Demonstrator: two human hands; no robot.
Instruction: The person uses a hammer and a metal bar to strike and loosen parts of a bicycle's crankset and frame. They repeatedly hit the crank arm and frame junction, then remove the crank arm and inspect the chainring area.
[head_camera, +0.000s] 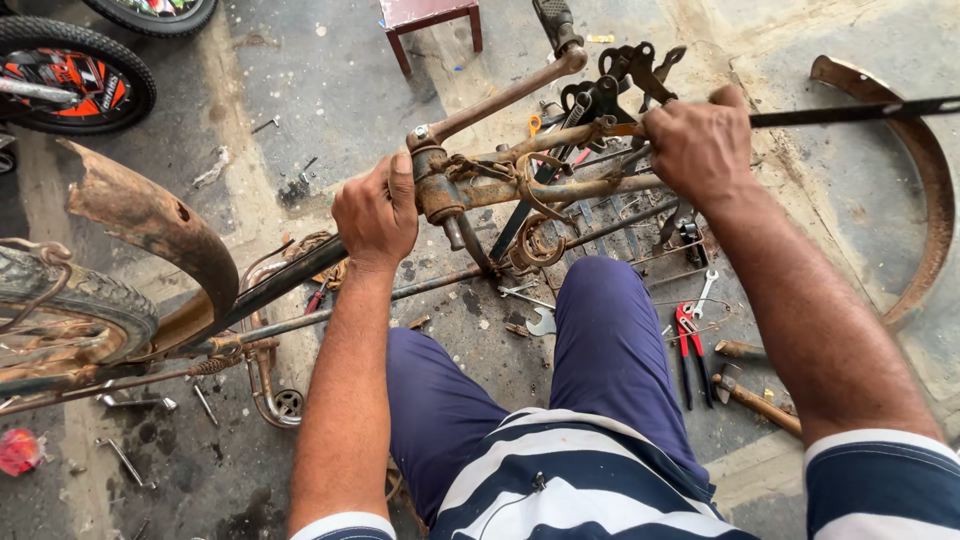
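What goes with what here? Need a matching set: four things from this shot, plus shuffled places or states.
Things:
1. left hand
2. right hand
3. red-handled pliers
4. rusty mudguard

Places or states:
A. lying on the floor right of the knee
B. gripping the rusty bicycle frame beside its bottom bracket
C. curving over the worn tyre at left
D. closed around a dark rod and the frame end

Pairs: 1-B, 2-D, 3-A, 4-C

Both arms reach forward, left hand (375, 212) and right hand (697, 145) clenched (knuckles up).
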